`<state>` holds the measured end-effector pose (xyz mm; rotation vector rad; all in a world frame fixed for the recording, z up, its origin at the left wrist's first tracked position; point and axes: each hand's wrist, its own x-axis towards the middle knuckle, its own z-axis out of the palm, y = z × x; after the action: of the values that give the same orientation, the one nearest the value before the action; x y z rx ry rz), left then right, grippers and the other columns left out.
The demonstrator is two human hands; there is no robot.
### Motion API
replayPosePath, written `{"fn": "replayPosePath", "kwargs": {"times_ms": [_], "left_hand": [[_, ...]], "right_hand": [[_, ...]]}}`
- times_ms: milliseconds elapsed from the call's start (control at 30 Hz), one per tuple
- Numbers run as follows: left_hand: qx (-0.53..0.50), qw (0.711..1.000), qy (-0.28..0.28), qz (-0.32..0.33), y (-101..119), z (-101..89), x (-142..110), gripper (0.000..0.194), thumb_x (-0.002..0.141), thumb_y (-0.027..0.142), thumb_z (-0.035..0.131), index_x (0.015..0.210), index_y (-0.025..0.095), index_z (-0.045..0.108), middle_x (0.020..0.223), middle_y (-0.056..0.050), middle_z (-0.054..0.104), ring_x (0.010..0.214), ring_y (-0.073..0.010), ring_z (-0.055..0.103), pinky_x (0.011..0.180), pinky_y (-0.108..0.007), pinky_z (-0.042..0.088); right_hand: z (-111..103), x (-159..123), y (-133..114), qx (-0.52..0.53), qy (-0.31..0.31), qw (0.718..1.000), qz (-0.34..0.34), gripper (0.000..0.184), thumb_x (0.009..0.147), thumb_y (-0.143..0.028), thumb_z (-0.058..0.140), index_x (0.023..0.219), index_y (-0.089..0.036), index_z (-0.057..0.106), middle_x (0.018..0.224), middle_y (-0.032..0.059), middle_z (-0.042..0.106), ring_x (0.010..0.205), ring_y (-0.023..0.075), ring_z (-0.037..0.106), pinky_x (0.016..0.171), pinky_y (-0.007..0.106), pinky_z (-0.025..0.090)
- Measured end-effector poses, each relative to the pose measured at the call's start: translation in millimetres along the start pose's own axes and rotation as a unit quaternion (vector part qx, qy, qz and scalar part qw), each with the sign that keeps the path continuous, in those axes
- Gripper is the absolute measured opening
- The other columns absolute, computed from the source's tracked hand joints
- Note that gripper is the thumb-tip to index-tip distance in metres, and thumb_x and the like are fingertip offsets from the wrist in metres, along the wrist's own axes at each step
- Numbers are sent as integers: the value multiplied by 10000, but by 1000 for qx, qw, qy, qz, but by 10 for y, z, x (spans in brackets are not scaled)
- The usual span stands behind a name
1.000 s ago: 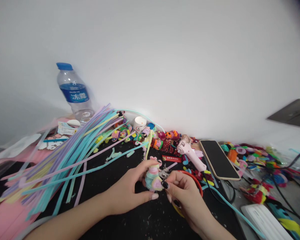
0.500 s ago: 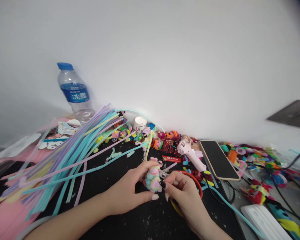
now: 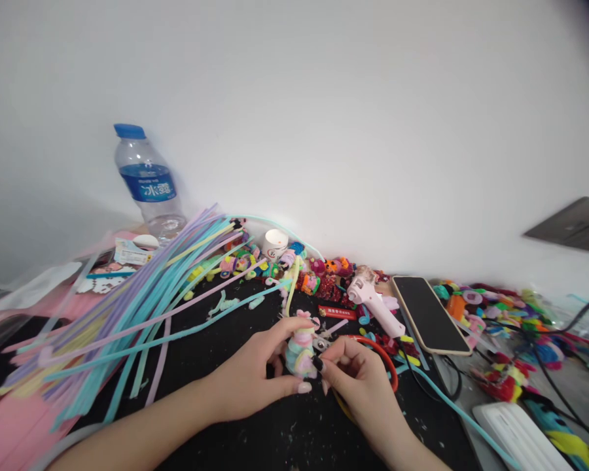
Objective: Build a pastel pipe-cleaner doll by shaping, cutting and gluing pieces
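Above the black mat, our left hand had a curled grip on the fuzzy figure. Its yellow-edged patch had turned in a little, so we were probably still fitting it. Our right hand pinched almost closed there; on what, we couldn't tell.

This looks like a handicraft workspace set against a plain white wall. The black tabletop, flecked with pale specks, carries a thick bundle of long, fuzzy pastel craft stems and a pale pink plastic glue gun. Small multicoloured fuzzy figures crowd by the wall; a small pink, yellow and aqua fuzzy figure is in hand. Whether home, shop or studio, I cannot tell.
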<state>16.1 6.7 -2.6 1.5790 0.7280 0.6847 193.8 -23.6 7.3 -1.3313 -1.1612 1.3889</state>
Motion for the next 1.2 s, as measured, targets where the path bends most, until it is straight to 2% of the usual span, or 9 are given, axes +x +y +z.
{"fn": "replayPosePath", "kwargs": {"times_ms": [133,367,533,833,1067,1200], "left_hand": [[-11,1000,-8,18,17,-10,-8,609,735,184,637,1260,290,347,1034,-29,541,770,-139,546,630,-249,472],[-13,1000,0,27,5,-24,-23,469,827,201,522,1260,282,362,1101,-41,530,959,-187,540,822,-335,460],[-25,999,-3,22,-15,-25,-28,481,824,180,520,1265,289,362,1163,-43,517,1000,-197,537,863,-359,446],[-48,999,2,23,-31,-26,-29,463,812,188,544,1241,287,402,1348,-57,382,1072,-214,507,885,-358,435],[-86,996,-7,11,-40,-26,-17,488,817,161,538,1255,295,369,1224,-50,509,1054,-213,526,869,-371,434],[-112,994,-11,9,-31,-26,-10,475,810,139,541,1235,284,386,1218,-46,518,1070,-207,521,886,-371,423]], "right_hand": [[-2,-6,-4,-13,2,1000,-11,216,689,-311,690,621,-165,546,507,-39,543,475,93,469,489,209,344],[-18,3,-4,-12,-15,999,-30,187,688,-292,688,669,-179,541,587,-38,539,540,107,482,530,218,359],[-29,1,19,-12,-22,999,-34,170,705,-291,672,710,-184,540,643,-32,526,577,110,478,548,222,367],[-25,12,20,-10,-27,999,-36,156,704,-278,666,719,-190,538,647,-38,515,576,107,464,546,222,356],[-16,16,10,-10,-27,999,-37,161,699,-272,671,715,-183,538,652,-35,510,581,105,464,545,219,359],[-13,15,-1,-13,-25,999,-35,165,691,-282,673,711,-186,540,644,-36,510,578,110,472,546,221,368]]}}
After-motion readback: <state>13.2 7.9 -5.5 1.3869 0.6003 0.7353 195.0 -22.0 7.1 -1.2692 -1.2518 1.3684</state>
